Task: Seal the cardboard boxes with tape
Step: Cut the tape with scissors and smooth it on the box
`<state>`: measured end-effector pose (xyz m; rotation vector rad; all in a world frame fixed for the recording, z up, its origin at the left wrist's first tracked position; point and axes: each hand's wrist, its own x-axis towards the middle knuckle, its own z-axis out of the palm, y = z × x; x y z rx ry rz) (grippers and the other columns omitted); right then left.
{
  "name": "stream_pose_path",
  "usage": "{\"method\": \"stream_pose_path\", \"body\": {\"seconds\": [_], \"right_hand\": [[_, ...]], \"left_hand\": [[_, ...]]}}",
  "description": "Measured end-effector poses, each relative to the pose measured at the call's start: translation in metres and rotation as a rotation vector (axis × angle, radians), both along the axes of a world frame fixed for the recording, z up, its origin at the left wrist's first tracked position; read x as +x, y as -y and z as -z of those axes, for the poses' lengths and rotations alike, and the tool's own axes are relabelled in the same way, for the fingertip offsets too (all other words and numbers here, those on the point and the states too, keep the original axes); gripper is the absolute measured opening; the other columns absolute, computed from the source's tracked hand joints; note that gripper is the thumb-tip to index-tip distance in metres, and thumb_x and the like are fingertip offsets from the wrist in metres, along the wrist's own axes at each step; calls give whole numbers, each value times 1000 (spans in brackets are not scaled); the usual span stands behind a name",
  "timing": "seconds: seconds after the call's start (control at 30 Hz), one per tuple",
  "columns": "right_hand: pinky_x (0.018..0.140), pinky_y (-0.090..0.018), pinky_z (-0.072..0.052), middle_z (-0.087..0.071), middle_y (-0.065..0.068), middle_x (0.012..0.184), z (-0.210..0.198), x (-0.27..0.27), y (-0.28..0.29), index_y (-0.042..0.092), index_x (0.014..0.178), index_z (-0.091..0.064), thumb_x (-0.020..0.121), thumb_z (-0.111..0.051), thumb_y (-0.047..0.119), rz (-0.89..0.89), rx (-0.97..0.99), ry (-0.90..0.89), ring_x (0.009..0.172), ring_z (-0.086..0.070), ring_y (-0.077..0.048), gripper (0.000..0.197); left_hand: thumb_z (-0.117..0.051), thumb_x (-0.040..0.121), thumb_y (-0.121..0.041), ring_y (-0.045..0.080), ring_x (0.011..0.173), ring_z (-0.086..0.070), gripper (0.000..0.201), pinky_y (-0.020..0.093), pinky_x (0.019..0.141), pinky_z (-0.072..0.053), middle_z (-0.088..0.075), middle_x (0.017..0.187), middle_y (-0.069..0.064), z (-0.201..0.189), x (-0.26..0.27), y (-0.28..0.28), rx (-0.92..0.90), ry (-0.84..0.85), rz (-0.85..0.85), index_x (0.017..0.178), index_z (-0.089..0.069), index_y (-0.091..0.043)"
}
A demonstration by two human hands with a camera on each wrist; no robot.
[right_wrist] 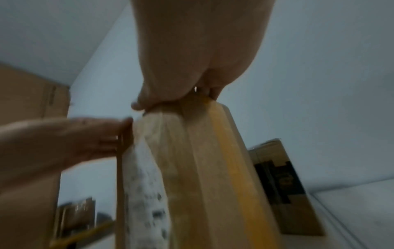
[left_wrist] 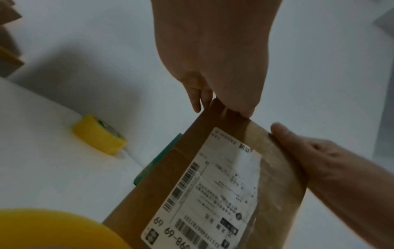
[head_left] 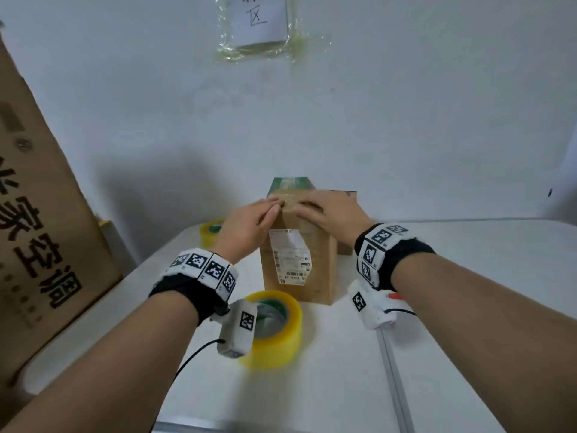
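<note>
Shipping label (head_left: 290, 259) on front of upright cardboard box (head_left: 315, 276), barcodes and "69" / "098-69" legible, rest too blurred; big carton (head_left: 46, 220) at left printed with large Chinese characters, taped note (head_left: 260, 18) on wall showing "区". Box standing mid tabletop (head_left: 468, 307), directly under both hands: left hand (head_left: 249, 223) and right hand (head_left: 331, 210) flat, fingers straight, pressing down on taped top edge. Yellow tape roll (head_left: 278, 329) just in front of box, second roll (head_left: 210, 232) behind left hand.

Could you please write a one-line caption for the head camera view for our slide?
Both hands, left and right, press flat on top of an upright cardboard box, a yellow tape roll nearby.
</note>
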<state>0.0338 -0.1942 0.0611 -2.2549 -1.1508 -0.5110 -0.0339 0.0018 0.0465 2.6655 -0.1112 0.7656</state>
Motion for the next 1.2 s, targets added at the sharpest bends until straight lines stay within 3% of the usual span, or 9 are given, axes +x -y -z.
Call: {"method": "stream_pose_path", "body": {"seconds": [0.1, 0.2, 0.37, 0.57, 0.67, 0.8, 0.93, 1.1, 1.2], "right_hand": [[96, -34, -43, -68, -5, 120, 11, 3, -3, 18, 125, -65, 99, -51, 41, 7, 6, 109, 111, -59, -20, 37], [108, -37, -34, -58, -10, 134, 21, 1, -7, 14, 133, -56, 98, -47, 49, 161, -130, 210, 126, -49, -26, 50], [109, -43, -35, -51, -12, 131, 51, -3, -6, 10, 131, -50, 88, -56, 51, 219, -63, 388, 123, -46, -30, 60], [118, -50, -22, -36, -11, 143, 70, -4, 5, 21, 150, -26, 67, -76, 62, 228, -127, 441, 132, -33, -30, 105], [115, -43, -26, -36, -6, 143, 61, 2, 11, 27, 154, -18, 77, -64, 67, 121, -37, 269, 132, -33, -24, 98], [112, -48, -35, -36, -4, 145, 63, 3, 11, 26, 153, -21, 86, -66, 45, 75, 73, 185, 133, -32, -21, 83], [110, -46, -36, -44, 4, 138, 51, -4, 14, 31, 147, -32, 90, -56, 57, 44, 60, 164, 129, -39, -15, 68], [108, -46, -38, -49, -1, 133, 31, 15, 25, 24, 142, -40, 103, -38, 30, 210, 586, -162, 123, -47, -19, 40], [111, -43, -37, -42, -8, 145, 40, 28, 27, 19, 151, -27, 95, -42, 5, 289, 463, -577, 131, -43, -27, 60]], "left_hand": [[-44, 102, -39, 12, 127, -51, 36, 22, 103, -36, -55, 140, -8, 1, 1, 2, -54, 49, 1, 132, -60, -26], [-45, 101, -39, 9, 126, -51, 36, 20, 103, -36, -57, 138, -7, 7, 1, 4, -127, 78, 20, 131, -62, -26], [-42, 101, -43, 11, 127, -50, 39, 22, 102, -39, -56, 139, -7, 7, 2, 3, -147, 55, 10, 132, -61, -28], [-41, 101, -44, 12, 124, -52, 40, 27, 102, -44, -57, 138, -6, 8, 1, 4, -162, 59, 3, 132, -61, -27], [-40, 101, -44, 12, 125, -51, 40, 32, 105, -44, -57, 138, -6, 7, 2, 4, -165, 58, 5, 131, -61, -27], [-41, 102, -42, 12, 126, -50, 39, 32, 106, -43, -56, 139, -6, 8, 1, 5, -172, 64, 21, 131, -60, -26], [-39, 102, -44, 11, 124, -47, 42, 34, 104, -45, -47, 144, -5, 11, -3, 5, -119, 27, 37, 138, -51, -27], [-39, 97, -55, 20, 141, -30, 56, 40, 107, -37, -5, 163, -8, -2, -10, 9, -83, -42, -42, 147, -33, -30], [-45, 94, -57, 30, 147, -19, 71, 43, 113, -30, 7, 163, 9, -2, -22, 24, -267, -38, -179, 153, -16, -31]]}}
